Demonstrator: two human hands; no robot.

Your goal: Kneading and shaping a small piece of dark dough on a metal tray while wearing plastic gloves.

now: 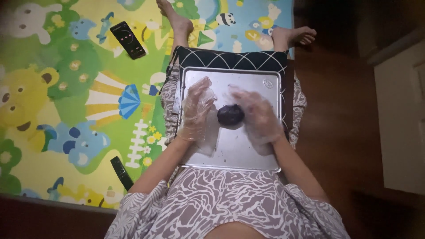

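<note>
A dark round lump of dough rests in the middle of a metal baking tray that lies across my lap on a black cushion with white lines. My left hand, in a clear plastic glove, sits just left of the lump, fingers curled and spread. My right hand, also gloved, cups the lump's right side and touches it. Neither hand lifts the lump off the tray.
A colourful play mat covers the floor to the left. On it lie a black phone and a dark remote. My bare feet stretch past the cushion. Dark wood floor and a white cabinet are on the right.
</note>
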